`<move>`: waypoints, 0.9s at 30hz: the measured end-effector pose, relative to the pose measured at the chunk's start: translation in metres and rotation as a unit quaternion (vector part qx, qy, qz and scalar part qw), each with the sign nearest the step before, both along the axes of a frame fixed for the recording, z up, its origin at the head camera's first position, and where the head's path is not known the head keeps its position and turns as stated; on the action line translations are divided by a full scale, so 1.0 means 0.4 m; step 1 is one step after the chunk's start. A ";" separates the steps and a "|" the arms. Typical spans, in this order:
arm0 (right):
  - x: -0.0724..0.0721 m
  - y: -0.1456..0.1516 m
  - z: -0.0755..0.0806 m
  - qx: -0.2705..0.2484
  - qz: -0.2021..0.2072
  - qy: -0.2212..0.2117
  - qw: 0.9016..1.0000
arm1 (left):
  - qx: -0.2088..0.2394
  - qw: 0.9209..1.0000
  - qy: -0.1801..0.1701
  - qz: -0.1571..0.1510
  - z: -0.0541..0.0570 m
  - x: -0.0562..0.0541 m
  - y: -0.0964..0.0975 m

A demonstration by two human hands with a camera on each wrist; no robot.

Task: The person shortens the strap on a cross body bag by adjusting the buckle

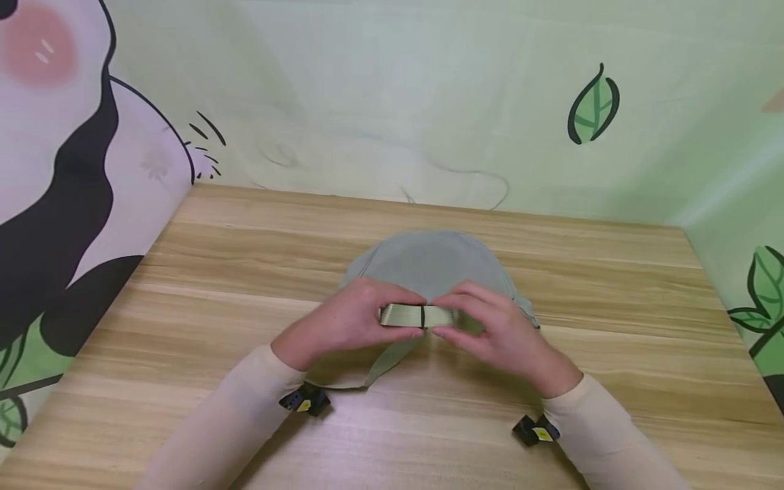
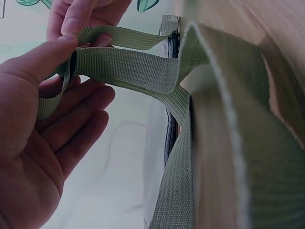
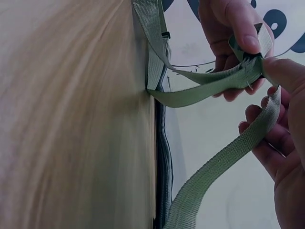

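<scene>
A grey-green bag (image 1: 437, 262) with a rounded top lies flat on the table, partly behind both hands. Its webbing strap (image 1: 401, 315) is lifted above the bag's near edge, and a dark slider buckle (image 1: 422, 316) sits on it. My left hand (image 1: 346, 316) pinches the strap on the left of the slider, thumb and fingertips at its edges. From the other side my right hand (image 1: 505, 333) pinches the strap, fingertips close to the slider. In the right wrist view a length of webbing (image 3: 224, 150) runs from the right fingers down to the bag.
More strap (image 1: 392, 361) loops over the wood-grain table (image 1: 612, 286) below the left hand. A dark zipper (image 3: 164, 162) follows the bag's edge. Behind the table rises a pale green wall (image 1: 398, 102) with leaf and panda drawings. Small black devices (image 1: 535, 431) are on both wrists.
</scene>
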State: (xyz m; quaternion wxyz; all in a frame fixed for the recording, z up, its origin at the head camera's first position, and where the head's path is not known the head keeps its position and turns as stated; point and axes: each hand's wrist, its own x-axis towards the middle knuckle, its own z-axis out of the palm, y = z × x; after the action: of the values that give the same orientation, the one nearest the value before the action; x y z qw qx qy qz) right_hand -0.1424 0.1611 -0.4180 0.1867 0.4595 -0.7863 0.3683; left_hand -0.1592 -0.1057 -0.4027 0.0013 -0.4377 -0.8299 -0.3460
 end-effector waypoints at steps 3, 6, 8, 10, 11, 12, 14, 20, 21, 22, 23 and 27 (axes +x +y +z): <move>0.000 -0.003 0.000 0.005 0.003 0.010 1.000 | -0.002 1.000 -0.006 -0.008 0.000 -0.002 0.004; 0.001 -0.004 -0.001 0.010 0.001 0.013 1.000 | -0.003 1.000 -0.013 -0.009 0.000 -0.002 0.006; 0.001 -0.003 -0.003 0.011 -0.005 0.012 1.000 | -0.003 1.000 -0.016 -0.004 -0.001 -0.001 0.006; 0.002 -0.001 -0.005 0.006 -0.009 0.006 1.000 | 0.000 1.000 -0.023 0.004 -0.004 -0.001 0.004; 0.002 0.000 -0.005 0.004 -0.010 0.002 1.000 | 0.001 1.000 -0.028 0.010 -0.005 -0.001 0.002; 0.001 0.001 -0.006 0.000 -0.012 -0.002 1.000 | 0.004 0.999 -0.036 0.016 -0.007 0.000 0.000; 0.000 0.004 -0.005 -0.007 -0.013 -0.012 1.000 | 0.013 0.998 -0.051 0.026 -0.010 0.000 -0.004; -0.004 0.010 -0.003 -0.012 -0.003 -0.034 0.999 | 0.039 0.997 -0.069 0.021 -0.022 -0.003 -0.008; -0.004 0.010 -0.003 -0.010 0.000 -0.036 0.999 | 0.038 0.997 -0.069 0.018 -0.024 -0.004 -0.007; -0.005 0.009 -0.003 -0.008 0.005 -0.037 0.999 | 0.036 0.997 -0.066 0.016 -0.025 -0.005 -0.006; -0.005 0.009 -0.003 -0.005 0.009 -0.040 0.999 | 0.034 0.997 -0.066 0.015 -0.025 -0.005 -0.005; -0.007 0.007 -0.002 0.006 0.028 -0.048 0.998 | 0.023 0.998 -0.064 0.003 -0.023 -0.006 -0.004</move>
State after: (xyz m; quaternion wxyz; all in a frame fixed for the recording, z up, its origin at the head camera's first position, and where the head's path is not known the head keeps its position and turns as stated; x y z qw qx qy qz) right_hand -0.1451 0.1638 -0.4187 0.1358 0.4640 -0.7835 0.3903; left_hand -0.1617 -0.1072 -0.4121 -0.0407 -0.4119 -0.8217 -0.3919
